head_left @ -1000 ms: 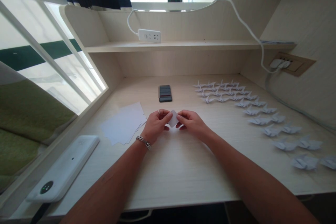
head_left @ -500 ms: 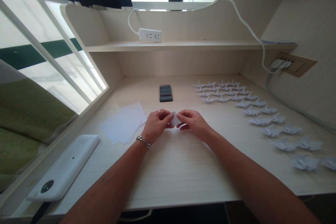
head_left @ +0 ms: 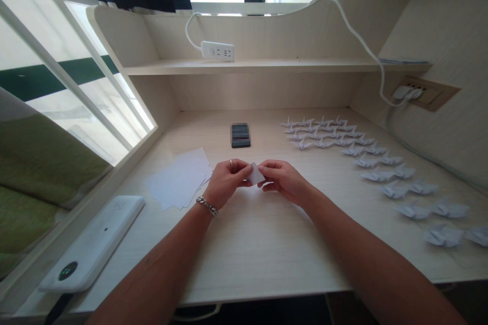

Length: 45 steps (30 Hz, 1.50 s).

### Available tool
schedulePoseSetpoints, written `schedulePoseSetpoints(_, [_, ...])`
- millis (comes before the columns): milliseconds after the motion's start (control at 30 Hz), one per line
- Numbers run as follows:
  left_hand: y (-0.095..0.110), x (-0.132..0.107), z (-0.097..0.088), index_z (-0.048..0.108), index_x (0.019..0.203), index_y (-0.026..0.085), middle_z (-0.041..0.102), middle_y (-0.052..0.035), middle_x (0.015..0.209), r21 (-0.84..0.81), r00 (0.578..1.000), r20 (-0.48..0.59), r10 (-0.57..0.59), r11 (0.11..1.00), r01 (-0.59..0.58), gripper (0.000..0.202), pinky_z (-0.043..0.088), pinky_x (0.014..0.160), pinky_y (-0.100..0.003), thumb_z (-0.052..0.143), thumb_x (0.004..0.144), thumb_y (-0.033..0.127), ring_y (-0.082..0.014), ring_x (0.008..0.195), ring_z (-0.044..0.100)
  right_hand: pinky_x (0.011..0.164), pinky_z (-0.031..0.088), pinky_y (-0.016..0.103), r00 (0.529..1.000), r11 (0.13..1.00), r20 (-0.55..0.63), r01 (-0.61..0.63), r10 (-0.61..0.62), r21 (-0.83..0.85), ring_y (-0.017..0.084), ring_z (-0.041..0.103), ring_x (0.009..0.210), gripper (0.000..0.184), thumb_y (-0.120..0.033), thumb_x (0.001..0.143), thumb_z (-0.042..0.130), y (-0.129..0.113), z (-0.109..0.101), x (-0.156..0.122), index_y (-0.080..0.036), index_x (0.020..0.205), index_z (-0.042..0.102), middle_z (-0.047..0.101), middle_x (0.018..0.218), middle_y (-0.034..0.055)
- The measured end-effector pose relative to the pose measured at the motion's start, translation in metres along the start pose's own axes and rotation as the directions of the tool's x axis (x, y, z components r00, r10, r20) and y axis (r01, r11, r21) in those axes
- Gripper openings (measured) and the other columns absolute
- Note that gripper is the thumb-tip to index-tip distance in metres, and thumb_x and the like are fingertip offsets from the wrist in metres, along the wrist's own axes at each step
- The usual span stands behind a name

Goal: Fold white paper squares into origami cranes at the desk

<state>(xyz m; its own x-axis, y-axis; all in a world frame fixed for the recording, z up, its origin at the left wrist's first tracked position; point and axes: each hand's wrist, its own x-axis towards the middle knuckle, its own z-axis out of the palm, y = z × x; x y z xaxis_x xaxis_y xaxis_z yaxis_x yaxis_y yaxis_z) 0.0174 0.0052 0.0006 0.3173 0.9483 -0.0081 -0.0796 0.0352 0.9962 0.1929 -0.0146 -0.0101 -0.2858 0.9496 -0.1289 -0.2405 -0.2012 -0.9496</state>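
We noted a pale wooden desk. Rows of paper cranes ran off at 2 o'clock, and loose white sheets lay at 10 o'clock. At desk centre, our left hand and right hand pinched a small folded paper between closed fingertips.

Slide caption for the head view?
Left hand and right hand pinch a folded paper at the desk, paper cranes alongside.

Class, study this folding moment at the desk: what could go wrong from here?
1. The small folded paper, pinched between the left hand and right hand, could crease crooked or tear.
2. The paper cranes lie on the right hand's side; a careless sweep might crush some.
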Motion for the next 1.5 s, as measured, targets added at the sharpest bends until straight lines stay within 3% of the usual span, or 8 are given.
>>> schedulePoseSetpoints(533, [-0.002,0.0,-0.009,0.069,0.075,0.012,0.067,-0.003,0.067,-0.044,0.989,0.146,-0.007,0.999,0.013,0.027,0.054,0.058,-0.025,0.079,0.068,0.036,-0.0132,0.063,0.064,0.06,0.049,0.024,0.994,0.998,0.105,-0.035,0.03,0.052,0.012,0.062,0.063,0.025,-0.036,0.069,0.077,-0.004,-0.002,-0.004,-0.015,0.075,0.066,0.065,0.071,0.0016])
schedulePoseSetpoints(700, [0.0,0.001,-0.008,0.072,0.078,0.011,0.067,-0.0032,0.068,0.082,0.998,0.059,0.0,0.997,-0.005,0.028,0.053,0.055,-0.022,0.078,0.068,0.036,-0.0115,0.062,0.061,0.059,0.05,0.027,0.996,0.98,0.013,0.085,-0.084,-0.179,0.013,0.063,0.062,0.025,-0.04,0.075,0.069,0.0,0.002,0.0,-0.016,0.079,0.064,0.065,0.072,0.0015])
schedulePoseSetpoints(800, [0.002,0.001,-0.007,0.074,0.085,0.011,0.069,-0.0049,0.072,0.204,0.999,0.038,0.016,0.979,-0.024,0.028,0.052,0.053,-0.022,0.076,0.07,0.035,-0.0117,0.061,0.061,0.06,0.05,0.027,0.966,0.887,-0.029,0.222,-0.255,-0.405,0.014,0.063,0.066,0.016,-0.028,0.076,0.064,0.005,0.003,0.003,-0.016,0.087,0.064,0.067,0.077,0.0025])
schedulePoseSetpoints(900, [0.001,0.0,-0.006,0.074,0.085,0.011,0.069,-0.0049,0.07,0.299,0.998,0.061,0.019,0.953,-0.036,0.028,0.052,0.051,-0.023,0.075,0.07,0.034,-0.0109,0.056,0.059,0.065,0.05,0.027,0.936,0.815,-0.02,0.295,-0.35,-0.498,0.014,0.062,0.071,0.023,-0.017,0.072,0.063,0.007,0.002,0.003,-0.017,0.095,0.064,0.068,0.078,0.0021])
schedulePoseSetpoints(1067, [0.0,0.002,-0.007,0.067,0.098,0.011,0.069,-0.0041,0.07,0.245,0.996,0.08,0.033,0.968,-0.051,0.036,0.055,0.059,-0.026,0.077,0.068,0.029,-0.0127,0.062,0.063,0.055,0.05,0.025,0.941,0.883,-0.077,0.278,-0.329,-0.378,0.012,0.06,0.061,0.02,-0.017,0.068,0.062,0.006,0.003,0.004,-0.015,0.088,0.065,0.064,0.068,-0.0009])
schedulePoseSetpoints(1233, [0.001,0.004,-0.006,0.062,0.102,0.011,0.067,-0.0032,0.07,0.235,1.0,-0.006,0.007,0.972,-0.005,0.034,0.054,0.05,-0.024,0.072,0.071,0.024,-0.0129,0.06,0.062,0.053,0.052,0.026,0.925,0.904,-0.179,0.261,-0.334,-0.339,0.014,0.062,0.06,0.016,-0.023,0.07,0.064,0.005,0.003,0.006,-0.015,0.084,0.065,0.065,0.068,-0.0002])
schedulePoseSetpoints(1367, [0.0,0.003,-0.005,0.062,0.1,0.012,0.07,-0.0074,0.083,0.216,0.998,-0.049,0.029,0.976,-0.018,0.033,0.055,0.049,-0.023,0.071,0.072,0.026,-0.0149,0.067,0.065,0.053,0.052,0.027,0.925,0.884,-0.166,0.258,-0.343,-0.39,0.015,0.064,0.061,0.013,-0.023,0.073,0.063,0.005,0.003,0.005,-0.015,0.083,0.064,0.066,0.068,0.0009])
schedulePoseSetpoints(1500, [-0.002,0.003,-0.006,0.063,0.098,0.011,0.07,-0.0078,0.084,0.184,0.998,-0.054,0.04,0.983,-0.029,0.032,0.055,0.05,-0.023,0.071,0.072,0.027,-0.0154,0.07,0.066,0.059,0.054,0.029,0.926,0.875,-0.12,0.288,-0.358,-0.39,0.016,0.065,0.068,0.016,-0.021,0.072,0.063,0.005,0.003,0.004,-0.017,0.088,0.065,0.068,0.078,0.0026])
